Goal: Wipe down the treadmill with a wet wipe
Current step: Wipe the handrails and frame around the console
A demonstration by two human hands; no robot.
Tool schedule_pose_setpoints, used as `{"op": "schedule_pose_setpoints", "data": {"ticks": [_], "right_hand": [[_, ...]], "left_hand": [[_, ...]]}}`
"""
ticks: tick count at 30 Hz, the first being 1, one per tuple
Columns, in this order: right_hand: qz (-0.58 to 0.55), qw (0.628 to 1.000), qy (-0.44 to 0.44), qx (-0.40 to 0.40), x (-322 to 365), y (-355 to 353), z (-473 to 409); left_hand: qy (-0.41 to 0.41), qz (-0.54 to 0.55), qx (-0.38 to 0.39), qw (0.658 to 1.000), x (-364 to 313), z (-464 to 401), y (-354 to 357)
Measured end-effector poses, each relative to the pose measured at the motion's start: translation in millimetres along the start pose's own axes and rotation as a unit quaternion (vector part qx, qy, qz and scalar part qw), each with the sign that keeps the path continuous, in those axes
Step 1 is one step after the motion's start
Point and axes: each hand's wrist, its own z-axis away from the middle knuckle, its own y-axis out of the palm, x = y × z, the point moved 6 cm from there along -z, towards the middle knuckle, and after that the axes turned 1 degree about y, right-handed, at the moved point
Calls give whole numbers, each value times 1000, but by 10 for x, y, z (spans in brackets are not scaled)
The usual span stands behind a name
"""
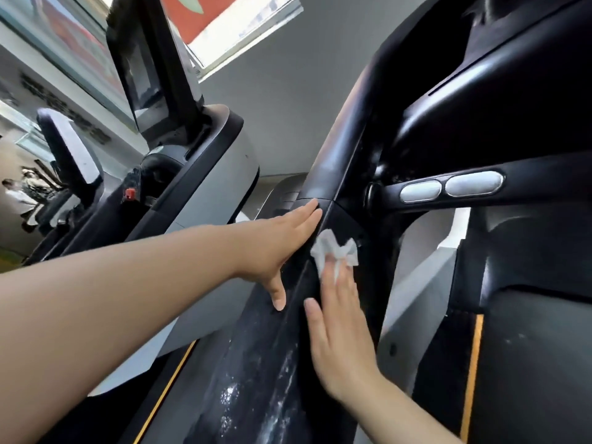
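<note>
White wet wipe [334, 249] lies under flat right hand [339, 328] fingertips; left hand [282, 243] spread flat beside.

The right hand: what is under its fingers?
A crumpled white wet wipe lies under the straight fingers of the right hand, pressed against the treadmill's black upright post. The part of the wipe beneath the fingers is hidden.

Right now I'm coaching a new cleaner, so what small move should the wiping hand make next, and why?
Probably slide the right hand and wipe back down the black upright. The wipe sits under straight fingertips near the joint, while white residue shows lower on that upright. The left hand rests flat on it, steadying.
</note>
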Motion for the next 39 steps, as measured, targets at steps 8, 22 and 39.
{"op": "schedule_pose_setpoints", "data": {"ticks": [8, 22, 39], "right_hand": [[-113, 973, 196, -43, -715, -197, -202], [2, 999, 44, 5, -389, -159, -131], [-47, 996, 10, -74, -301, -162, -347]], "left_hand": [[-27, -32, 10, 999, -52, 13, -30], [-48, -87, 22, 995, -82, -12, -65], [-35, -109, 17, 993, -116, -38, -82]]}}
